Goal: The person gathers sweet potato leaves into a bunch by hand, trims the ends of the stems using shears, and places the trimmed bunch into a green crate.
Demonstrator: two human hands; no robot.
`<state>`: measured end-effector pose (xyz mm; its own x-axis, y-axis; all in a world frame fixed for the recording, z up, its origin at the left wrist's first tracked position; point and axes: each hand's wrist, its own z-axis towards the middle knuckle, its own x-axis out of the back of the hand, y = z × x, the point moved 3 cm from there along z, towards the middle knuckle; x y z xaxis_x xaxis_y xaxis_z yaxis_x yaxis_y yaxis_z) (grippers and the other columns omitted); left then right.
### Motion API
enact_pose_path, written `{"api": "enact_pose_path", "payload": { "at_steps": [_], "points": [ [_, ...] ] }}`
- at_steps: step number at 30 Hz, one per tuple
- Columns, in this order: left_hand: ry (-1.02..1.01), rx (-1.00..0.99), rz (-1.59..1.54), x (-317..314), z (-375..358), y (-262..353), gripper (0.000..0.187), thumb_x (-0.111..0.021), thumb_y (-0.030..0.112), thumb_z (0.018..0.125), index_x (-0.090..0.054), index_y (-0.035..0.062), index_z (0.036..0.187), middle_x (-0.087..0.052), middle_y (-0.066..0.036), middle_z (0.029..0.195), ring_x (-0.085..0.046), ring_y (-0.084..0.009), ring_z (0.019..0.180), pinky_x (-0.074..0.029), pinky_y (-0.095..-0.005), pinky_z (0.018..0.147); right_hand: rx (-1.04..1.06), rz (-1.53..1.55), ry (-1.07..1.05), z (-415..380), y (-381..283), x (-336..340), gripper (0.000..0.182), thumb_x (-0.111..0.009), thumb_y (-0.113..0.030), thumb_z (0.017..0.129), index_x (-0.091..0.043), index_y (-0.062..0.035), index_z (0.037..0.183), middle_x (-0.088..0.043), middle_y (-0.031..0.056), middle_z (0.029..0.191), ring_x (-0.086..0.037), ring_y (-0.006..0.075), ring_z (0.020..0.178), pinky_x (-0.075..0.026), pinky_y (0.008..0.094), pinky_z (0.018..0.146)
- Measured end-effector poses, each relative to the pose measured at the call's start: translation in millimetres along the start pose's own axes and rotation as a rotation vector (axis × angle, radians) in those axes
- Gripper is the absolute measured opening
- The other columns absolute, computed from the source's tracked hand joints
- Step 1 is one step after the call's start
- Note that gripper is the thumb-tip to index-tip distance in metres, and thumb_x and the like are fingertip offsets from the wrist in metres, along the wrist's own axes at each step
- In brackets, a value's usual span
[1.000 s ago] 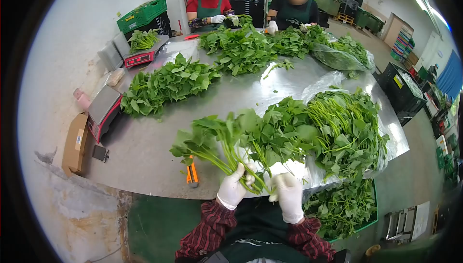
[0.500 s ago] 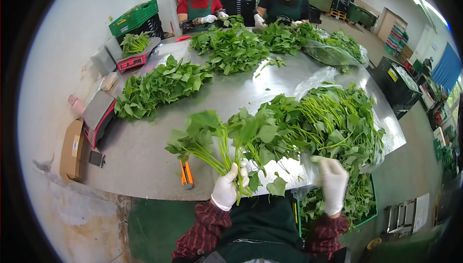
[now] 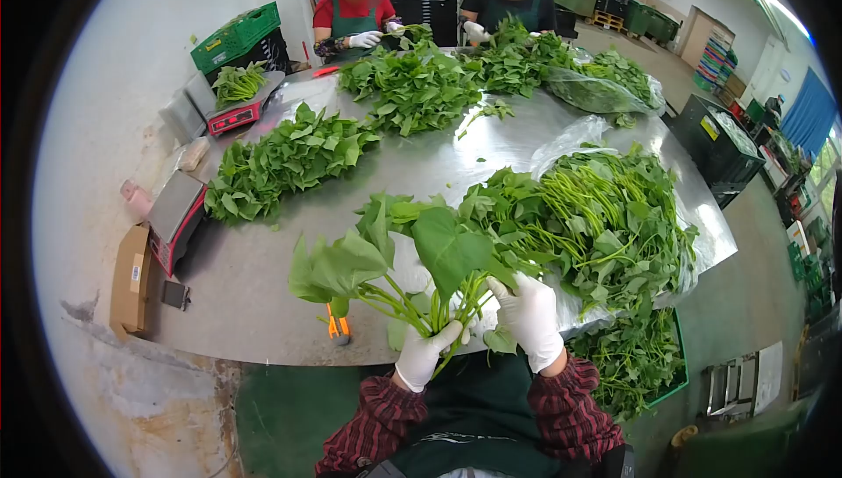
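Note:
My white-gloved left hand (image 3: 427,353) is wrapped round the lower stems of a bunch of leafy greens (image 3: 421,303) above the table's near edge. On the bunch's right side, my gloved right hand (image 3: 531,316) has its fingers pressed together at the stems; exactly what they pinch is hidden by leaves. Just behind my right hand lies a large heap of greens (image 3: 605,215) on clear plastic. An orange cutter (image 3: 338,329) lies on the metal table (image 3: 289,303), left of the bunch.
Two people in aprons handle greens across the table. More piles (image 3: 281,162) lie at the left and far side. Red scales (image 3: 175,224) and a cardboard box (image 3: 134,281) line the left edge. A green crate (image 3: 680,360) of greens stands below the right edge.
My right hand has moved left from beside the heap to the held bunch. The bunch's leaves have spread and shifted in my left hand.

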<state>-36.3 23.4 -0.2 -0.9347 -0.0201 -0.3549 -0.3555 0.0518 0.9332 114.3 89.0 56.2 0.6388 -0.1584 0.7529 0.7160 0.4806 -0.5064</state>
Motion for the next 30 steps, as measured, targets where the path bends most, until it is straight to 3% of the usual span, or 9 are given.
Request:
{"api": "enact_pose_path", "payload": {
  "at_steps": [3, 6, 11, 15, 21, 24, 26, 28, 30],
  "points": [
    [-0.044, 0.017, 0.024, 3.1, 1.2, -4.6, 0.014, -0.058, 0.016, 0.087, -0.059, 0.0037, 0.095, -0.059, 0.000, 0.073, -0.046, -0.0045, 0.059, -0.033, -0.0185, 0.053, -0.118, 0.292, -0.029, -1.7, 8.3, -2.7, 0.014, -0.064, -0.013, 0.082, -0.061, -0.0004, 0.087, -0.063, 0.0118, 0.072, -0.060, 0.0237, 0.059, -0.044, 0.0306, 0.052],
    [-0.069, 0.030, 0.012, -0.2, 0.8, -2.9, 0.012, -0.059, 0.013, 0.087, -0.059, 0.0035, 0.093, -0.059, -0.001, 0.072, -0.047, -0.0051, 0.060, -0.034, -0.0193, 0.054, -0.249, 0.491, -0.150, -2.5, 13.1, -4.3, 0.028, -0.062, -0.013, 0.080, -0.059, 0.0030, 0.103, -0.063, 0.0170, 0.077, -0.062, 0.0270, 0.063, -0.047, 0.0339, 0.057],
    [-0.055, 0.020, -0.042, 8.9, 2.0, -13.1, 0.020, -0.062, 0.019, 0.085, -0.063, 0.0010, 0.093, -0.060, -0.002, 0.072, -0.047, -0.0066, 0.060, -0.034, -0.0207, 0.054, -0.332, 0.923, -0.349, -5.3, 9.2, 3.5, 0.024, -0.061, -0.016, 0.084, -0.061, 0.0011, 0.101, -0.063, 0.0066, 0.072, -0.056, 0.0105, 0.051, -0.044, 0.0228, 0.050],
    [-0.153, 0.092, 0.037, 16.4, 2.1, -2.9, 0.021, -0.063, 0.020, 0.084, -0.061, 0.0005, 0.093, -0.060, -0.004, 0.072, -0.051, -0.0095, 0.062, -0.037, -0.0225, 0.056, -0.535, 0.743, -0.520, 0.5, 11.3, 3.5, 0.021, -0.060, -0.016, 0.086, -0.062, -0.0009, 0.100, -0.062, 0.0011, 0.073, -0.055, 0.0045, 0.054, -0.042, 0.0195, 0.049],
    [-0.214, 0.098, 0.071, 12.8, 3.4, -4.3, 0.028, -0.064, 0.025, 0.083, -0.061, -0.0001, 0.093, -0.059, -0.004, 0.070, -0.051, -0.0101, 0.062, -0.038, -0.0230, 0.056, -0.259, 1.036, -0.115, -3.3, 19.1, -5.4, 0.019, -0.059, -0.020, 0.087, -0.065, -0.0033, 0.093, -0.059, -0.0026, 0.063, -0.053, 0.0007, 0.053, -0.038, 0.0160, 0.047],
    [-0.225, 0.124, 0.029, 15.9, 4.4, -9.5, 0.029, -0.064, 0.026, 0.083, -0.061, -0.0008, 0.093, -0.059, -0.004, 0.070, -0.051, -0.0100, 0.062, -0.038, -0.0229, 0.057, -0.378, 1.136, -0.377, -9.0, 27.2, -3.2, 0.020, -0.060, -0.019, 0.086, -0.065, -0.0028, 0.096, -0.058, -0.0034, 0.059, -0.053, 0.0019, 0.051, -0.038, 0.0173, 0.045],
    [-0.223, 0.123, -0.007, 16.1, 4.7, -10.9, 0.029, -0.064, 0.026, 0.083, -0.061, -0.0011, 0.093, -0.059, -0.004, 0.069, -0.051, -0.0098, 0.062, -0.037, -0.0228, 0.057, -0.574, 0.924, -0.540, -5.6, 19.5, 7.6, 0.020, -0.059, -0.019, 0.086, -0.065, -0.0027, 0.095, -0.058, -0.0037, 0.058, -0.052, 0.0027, 0.048, -0.039, 0.0196, 0.044],
    [-0.166, 0.052, -0.093, 12.2, 4.9, -4.2, 0.019, -0.058, 0.014, 0.087, -0.059, -0.0003, 0.099, -0.060, -0.004, 0.070, -0.050, -0.0071, 0.060, -0.033, -0.0198, 0.050, -0.567, 0.811, -0.533, -6.0, 22.0, 5.4, 0.019, -0.060, -0.020, 0.086, -0.064, -0.0028, 0.092, -0.057, -0.0013, 0.056, -0.053, 0.0059, 0.046, -0.040, 0.0216, 0.043],
    [-0.158, 0.080, -0.057, 10.7, 4.6, -0.1, 0.021, -0.060, 0.018, 0.086, -0.061, -0.0007, 0.096, -0.059, -0.003, 0.069, -0.049, -0.0073, 0.059, -0.034, -0.0206, 0.052, -0.559, 0.698, -0.523, -7.8, 24.5, 2.4, 0.018, -0.060, -0.021, 0.085, -0.064, -0.0029, 0.089, -0.056, 0.0011, 0.053, -0.053, 0.0091, 0.043, -0.041, 0.0236, 0.043]
  ]
}}
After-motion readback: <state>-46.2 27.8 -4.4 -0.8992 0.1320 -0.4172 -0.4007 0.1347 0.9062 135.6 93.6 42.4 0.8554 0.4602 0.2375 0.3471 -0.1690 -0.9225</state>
